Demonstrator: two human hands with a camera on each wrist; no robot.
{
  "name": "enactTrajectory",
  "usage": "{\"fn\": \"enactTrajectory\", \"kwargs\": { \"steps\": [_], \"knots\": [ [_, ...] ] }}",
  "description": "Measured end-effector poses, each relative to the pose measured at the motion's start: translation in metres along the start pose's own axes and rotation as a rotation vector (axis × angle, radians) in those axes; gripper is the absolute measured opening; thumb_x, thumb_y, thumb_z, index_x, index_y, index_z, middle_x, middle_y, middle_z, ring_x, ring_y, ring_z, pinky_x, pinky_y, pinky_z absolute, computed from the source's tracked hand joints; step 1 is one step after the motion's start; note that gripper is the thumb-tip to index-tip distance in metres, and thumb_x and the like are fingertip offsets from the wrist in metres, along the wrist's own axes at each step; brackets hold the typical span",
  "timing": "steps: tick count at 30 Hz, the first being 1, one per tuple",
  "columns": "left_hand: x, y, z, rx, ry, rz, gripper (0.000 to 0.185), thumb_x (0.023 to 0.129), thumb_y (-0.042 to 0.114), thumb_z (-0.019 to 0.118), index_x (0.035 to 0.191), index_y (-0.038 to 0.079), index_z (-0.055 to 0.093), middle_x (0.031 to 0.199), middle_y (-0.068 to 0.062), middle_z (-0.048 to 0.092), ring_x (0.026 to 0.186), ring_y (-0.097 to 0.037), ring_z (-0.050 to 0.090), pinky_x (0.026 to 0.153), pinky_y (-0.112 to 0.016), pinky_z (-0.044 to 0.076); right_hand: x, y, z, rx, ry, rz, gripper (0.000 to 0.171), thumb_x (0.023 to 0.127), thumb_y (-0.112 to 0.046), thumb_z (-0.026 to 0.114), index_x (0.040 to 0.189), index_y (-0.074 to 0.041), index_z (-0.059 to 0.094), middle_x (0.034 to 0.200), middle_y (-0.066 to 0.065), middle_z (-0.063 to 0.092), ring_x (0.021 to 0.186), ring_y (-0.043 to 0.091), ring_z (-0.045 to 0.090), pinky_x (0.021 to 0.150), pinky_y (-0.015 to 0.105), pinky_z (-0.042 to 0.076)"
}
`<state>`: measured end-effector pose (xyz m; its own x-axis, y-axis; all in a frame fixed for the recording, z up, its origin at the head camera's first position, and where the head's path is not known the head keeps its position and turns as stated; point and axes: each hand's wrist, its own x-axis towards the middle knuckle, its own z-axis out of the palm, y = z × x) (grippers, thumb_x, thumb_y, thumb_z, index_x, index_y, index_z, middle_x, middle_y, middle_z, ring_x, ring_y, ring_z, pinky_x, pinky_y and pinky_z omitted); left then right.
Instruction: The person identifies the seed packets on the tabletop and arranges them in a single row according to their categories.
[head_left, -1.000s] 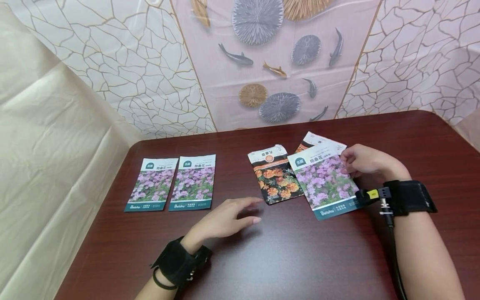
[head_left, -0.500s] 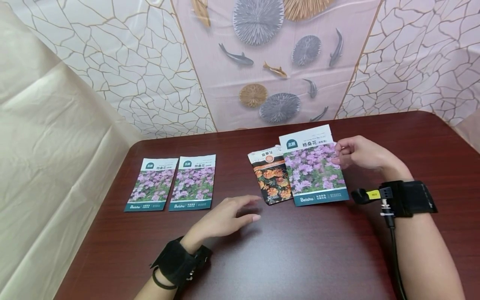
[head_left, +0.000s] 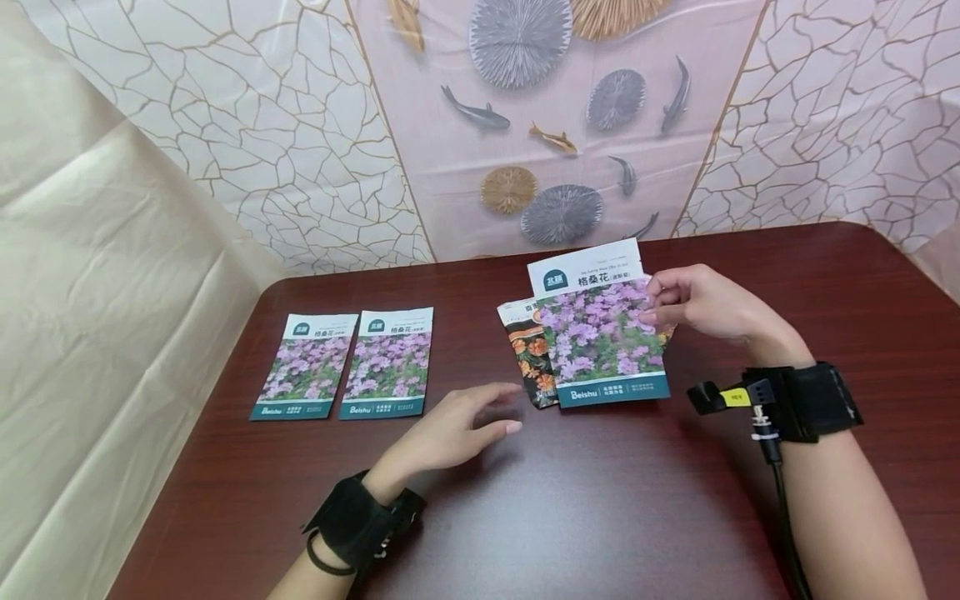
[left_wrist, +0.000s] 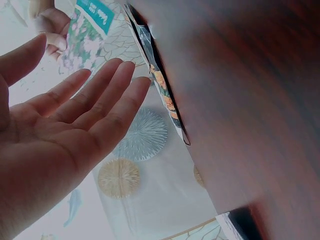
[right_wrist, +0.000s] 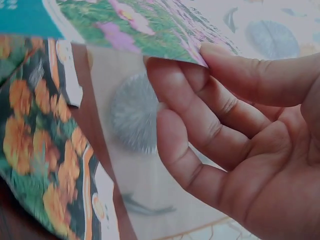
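My right hand (head_left: 705,304) pinches the right edge of a seed packet (head_left: 600,333) with purple flowers. In the right wrist view thumb and fingers hold the packet's edge (right_wrist: 150,30), raised above the orange-flower packets (right_wrist: 45,145). Behind it in the head view an orange marigold seed packet (head_left: 534,358) lies on the table, mostly covered. A second orange packet shows only a sliver at the right. My left hand (head_left: 453,429) hovers low over the table left of these, fingers extended, holding nothing; its palm (left_wrist: 55,135) faces the left wrist camera.
Two more purple-flower seed packets, one (head_left: 305,367) beside the other (head_left: 387,364), lie side by side on the left of the dark red table (head_left: 600,500). A patterned cloth (head_left: 315,125) hangs behind the table, and a cream cloth (head_left: 97,333) stands at the left.
The purple-flower packet has risen off the orange packets and moved left with my right hand, turning more upright. It now hides most of them. The left hand stays nearly still.
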<state>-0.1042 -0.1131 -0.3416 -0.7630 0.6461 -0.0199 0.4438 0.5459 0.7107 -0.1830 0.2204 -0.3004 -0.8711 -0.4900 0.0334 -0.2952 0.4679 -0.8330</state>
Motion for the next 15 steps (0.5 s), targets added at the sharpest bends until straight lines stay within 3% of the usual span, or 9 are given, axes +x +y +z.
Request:
{"fn": "enactTrajectory", "kwargs": {
  "steps": [8,15],
  "knots": [
    [0.000,0.001,0.000,-0.068,0.043,-0.009,0.052,0.093,0.024,0.055,0.138,0.005,0.037,0.124,-0.012,0.056,0.113,-0.021,0.052,0.092,-0.041,0.043,0.000,-0.021,0.011,0.046,0.010,-0.037,0.007,0.086,0.002,0.060,0.083,0.003,0.053,0.064,0.004,0.058,0.057,0.011,0.051,0.051,0.026,0.043],
    [-0.001,0.002,0.001,-0.089,0.101,0.023,0.053,0.092,0.020,0.056,0.138,0.005,0.035,0.118,-0.012,0.058,0.109,-0.021,0.054,0.088,-0.042,0.046,0.003,-0.028,0.021,0.126,0.006,-0.057,0.009,0.085,0.001,0.062,0.082,0.002,0.053,0.068,0.006,0.063,0.064,0.015,0.060,0.056,0.026,0.047]
  ]
}}
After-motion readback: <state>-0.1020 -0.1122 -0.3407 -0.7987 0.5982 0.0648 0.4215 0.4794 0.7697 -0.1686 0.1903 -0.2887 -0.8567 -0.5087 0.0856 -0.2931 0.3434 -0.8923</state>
